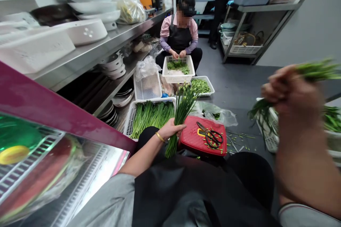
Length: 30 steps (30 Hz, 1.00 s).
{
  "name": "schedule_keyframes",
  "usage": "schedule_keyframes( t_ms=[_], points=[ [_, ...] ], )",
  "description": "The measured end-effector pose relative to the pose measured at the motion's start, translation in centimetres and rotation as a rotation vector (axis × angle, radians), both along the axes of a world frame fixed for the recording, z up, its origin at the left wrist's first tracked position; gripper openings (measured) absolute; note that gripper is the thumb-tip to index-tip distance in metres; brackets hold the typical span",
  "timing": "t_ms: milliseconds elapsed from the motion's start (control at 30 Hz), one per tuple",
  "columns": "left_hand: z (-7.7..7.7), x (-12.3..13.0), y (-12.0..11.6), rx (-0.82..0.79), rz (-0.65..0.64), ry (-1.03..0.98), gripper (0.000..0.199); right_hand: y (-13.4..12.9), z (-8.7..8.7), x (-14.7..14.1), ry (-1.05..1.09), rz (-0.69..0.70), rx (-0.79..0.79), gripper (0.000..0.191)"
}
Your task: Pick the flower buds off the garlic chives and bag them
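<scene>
My left hand (172, 129), with a gold bangle at the wrist, is wrapped round an upright bunch of green stems with buds (184, 106). Raised at the right and blurred by motion, my right hand (293, 85) is closed round another bunch of greens (317, 70). Black-handled scissors (213, 138) lie on a red box (191, 127) in front of me, among small green scraps. Left of the box, a white basket (129, 122) holds many long green stems (151, 117).
A person (179, 30) squats ahead over a white basket (178, 79) of greens. Steel shelves (112, 39) with dishes run along the left. White baskets (269, 131) stand at the right under my raised arm. A plastic bag (226, 116) lies behind the red box.
</scene>
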<state>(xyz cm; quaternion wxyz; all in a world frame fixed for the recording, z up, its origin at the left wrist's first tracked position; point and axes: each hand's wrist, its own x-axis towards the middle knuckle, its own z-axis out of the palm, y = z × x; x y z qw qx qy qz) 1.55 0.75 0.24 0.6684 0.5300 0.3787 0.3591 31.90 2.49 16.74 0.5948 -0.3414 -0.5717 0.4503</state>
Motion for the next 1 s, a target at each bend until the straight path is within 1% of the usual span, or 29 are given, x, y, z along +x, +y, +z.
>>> schedule_keyframes(
  t_ms=[100,133,200,333,500,567,633,700,767,833,900,933,1000],
  points=[
    [0.6,0.5,-0.4,-0.106,0.021,-0.063,0.050,0.4,-2.0,-4.0,0.033,-0.026,-0.146,0.027],
    [0.8,0.6,-0.5,-0.138,0.012,-0.103,0.051,0.5,-2.6,-5.1,0.026,-0.006,-0.193,0.031],
    [1.1,0.5,-0.6,-0.181,-0.026,-0.217,0.052,0.4,-3.6,-6.8,0.005,0.058,-0.236,0.036],
    [1.3,-0.1,-0.5,-0.230,-0.085,-0.406,0.043,0.1,-4.8,-8.1,-0.039,0.178,-0.281,0.039],
    [1.0,-0.5,-0.2,-0.321,-0.167,-0.489,0.038,0.2,-5.5,-8.5,-0.077,0.210,-0.332,0.039],
    [0.7,-0.3,-0.3,-0.321,-0.151,-0.474,0.038,0.1,-5.4,-8.4,-0.044,0.250,-0.369,0.038],
    [0.4,-0.1,-0.3,-0.286,-0.085,-0.418,0.037,-0.2,-5.0,-8.3,0.017,0.301,-0.393,0.035],
    [0.4,-0.1,0.3,-0.190,0.013,-0.340,0.039,-0.4,-4.4,-8.6,0.061,0.347,-0.401,0.033],
    [0.9,-0.3,1.7,-0.061,0.088,-0.268,0.043,-0.6,-3.8,-9.5,0.051,0.414,-0.414,0.033],
    [2.0,-0.7,3.8,0.052,0.108,-0.231,0.045,-0.3,-3.4,-11.4,-0.001,0.535,-0.427,0.037],
    [3.6,-0.9,5.8,0.131,0.122,-0.243,0.042,0.4,-3.0,-13.6,-0.041,0.664,-0.405,0.041],
    [4.5,-0.8,6.7,0.157,0.132,-0.263,0.041,0.9,-2.6,-14.7,-0.035,0.701,-0.373,0.043],
    [6.0,-0.5,7.7,0.171,0.132,-0.312,0.042,2.2,-1.8,-16.5,0.035,0.694,-0.279,0.044]
  ],
)
